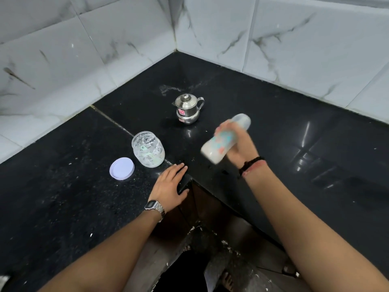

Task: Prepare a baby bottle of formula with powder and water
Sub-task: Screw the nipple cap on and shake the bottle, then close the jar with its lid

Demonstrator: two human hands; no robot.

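Observation:
My right hand (240, 144) grips a baby bottle (219, 146) around its middle and holds it tilted above the black counter (63, 197). The bottle is blurred, holds white liquid, and its clear cap points up and to the right. My left hand (171, 184) rests flat on the counter's inner corner with fingers spread and nothing in it. An open clear jar (148, 151) with white powder and a pale green scoop stands left of the bottle. Its white lid (122, 168) lies beside it. A small steel kettle (188, 109) with its lid on stands farther back.
White marble-look tiled walls (294, 49) close the counter at the back on both sides. The counter is L-shaped, and its inner edge drops to the floor below between my arms, where bare feet (228, 279) show.

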